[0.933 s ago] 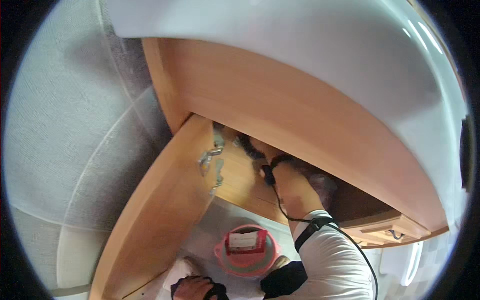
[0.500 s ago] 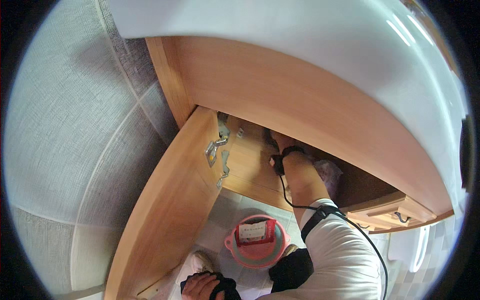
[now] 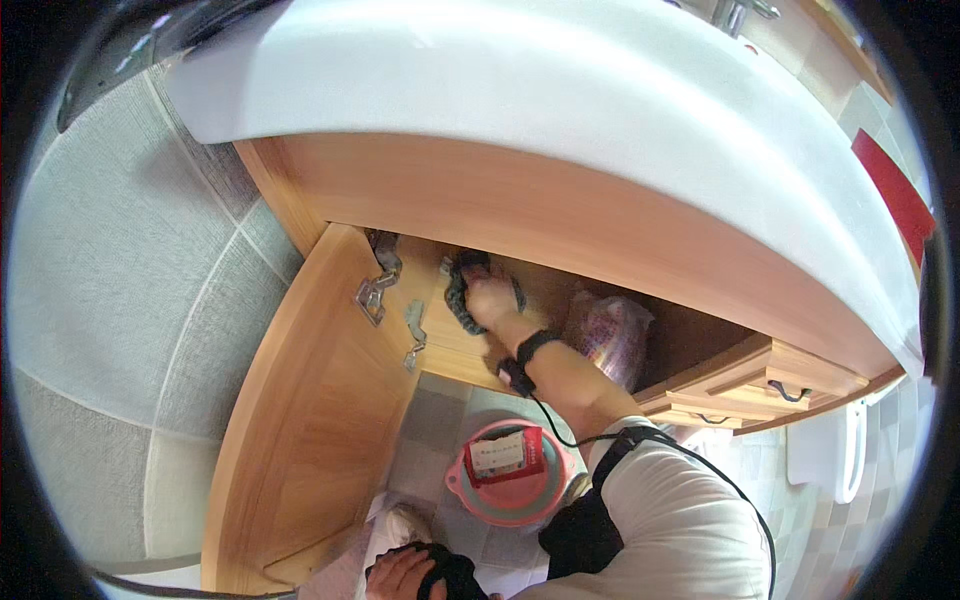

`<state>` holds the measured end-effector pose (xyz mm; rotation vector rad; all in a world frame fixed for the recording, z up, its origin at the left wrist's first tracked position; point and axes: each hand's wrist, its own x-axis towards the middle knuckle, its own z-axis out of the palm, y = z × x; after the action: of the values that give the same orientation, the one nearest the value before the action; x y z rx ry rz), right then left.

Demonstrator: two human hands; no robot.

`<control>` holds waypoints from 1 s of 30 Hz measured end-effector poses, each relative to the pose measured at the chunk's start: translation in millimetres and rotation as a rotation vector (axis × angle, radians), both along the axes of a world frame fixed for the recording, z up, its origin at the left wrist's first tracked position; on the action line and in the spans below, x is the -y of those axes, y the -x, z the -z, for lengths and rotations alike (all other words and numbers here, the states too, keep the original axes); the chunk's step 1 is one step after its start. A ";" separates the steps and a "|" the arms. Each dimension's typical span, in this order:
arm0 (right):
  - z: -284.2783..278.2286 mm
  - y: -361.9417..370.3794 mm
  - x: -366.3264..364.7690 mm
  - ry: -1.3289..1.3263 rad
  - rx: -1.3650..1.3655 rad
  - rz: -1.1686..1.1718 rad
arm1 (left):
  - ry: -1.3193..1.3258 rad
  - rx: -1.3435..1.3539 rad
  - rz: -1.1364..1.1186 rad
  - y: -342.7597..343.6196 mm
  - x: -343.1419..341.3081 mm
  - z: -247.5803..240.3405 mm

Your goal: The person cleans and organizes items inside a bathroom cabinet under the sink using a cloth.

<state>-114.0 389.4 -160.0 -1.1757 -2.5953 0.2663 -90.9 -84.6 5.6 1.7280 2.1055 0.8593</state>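
My right hand (image 3: 492, 300) is inside the cabinet, its fingers closed on a dark grey patterned cloth (image 3: 461, 302) that hangs down beside it. The fingertips are partly hidden behind the hand. A black band with a small device and cable is strapped round that wrist. To the right of the forearm a clear plastic bag (image 3: 612, 335) with something pinkish stands in the cabinet. My left hand (image 3: 396, 574) lies at the lower edge over dark fabric, its fingers extended and holding nothing visible.
The wooden cabinet door (image 3: 310, 420) stands open at the left, with metal hinges. Above is a white basin (image 3: 480, 90). A pink basin (image 3: 458, 480) with a red packet (image 3: 512, 462) sits on the tiled floor. Drawers (image 3: 765, 385) with dark handles are at the right.
My right hand has come from deep in the cabinet toward the left and into sight, with the dark cloth in it. More of the plastic bag shows. The view has shifted.
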 end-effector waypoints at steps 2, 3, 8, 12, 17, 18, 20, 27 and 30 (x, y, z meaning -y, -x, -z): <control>-35.1 -8.3 41.9 0.118 0.264 0.005 | 0.004 0.006 0.006 2.3 3.1 1.2; -30.6 -14.8 53.9 0.012 0.182 -0.015 | 0.002 0.021 0.015 2.0 2.4 2.8; -77.8 -31.0 38.6 0.494 -0.179 0.068 | 0.030 0.019 0.024 0.1 12.6 2.9; -122.7 -5.7 -2.1 0.560 -1.324 0.070 | 0.013 0.036 0.019 0.7 17.9 -0.1; -142.5 43.9 -7.6 0.835 -1.443 0.174 | 0.006 0.014 0.052 5.8 20.0 7.3; -132.2 52.4 -6.8 0.880 -1.410 0.212 | 0.003 0.015 0.048 5.6 19.6 7.3; -106.5 59.1 -1.6 0.986 -1.299 0.292 | -0.001 0.023 0.050 2.6 19.0 6.4; -89.2 54.5 19.5 1.172 -1.206 0.332 | -0.033 0.039 0.020 1.4 19.1 9.7; -130.8 60.4 2.7 1.021 -1.331 0.250 | -0.051 0.027 0.031 9.3 17.8 13.7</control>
<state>-174.5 386.7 -29.2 -0.9332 -1.0532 1.7094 -100.3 -102.4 -8.1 1.7602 2.0509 0.9298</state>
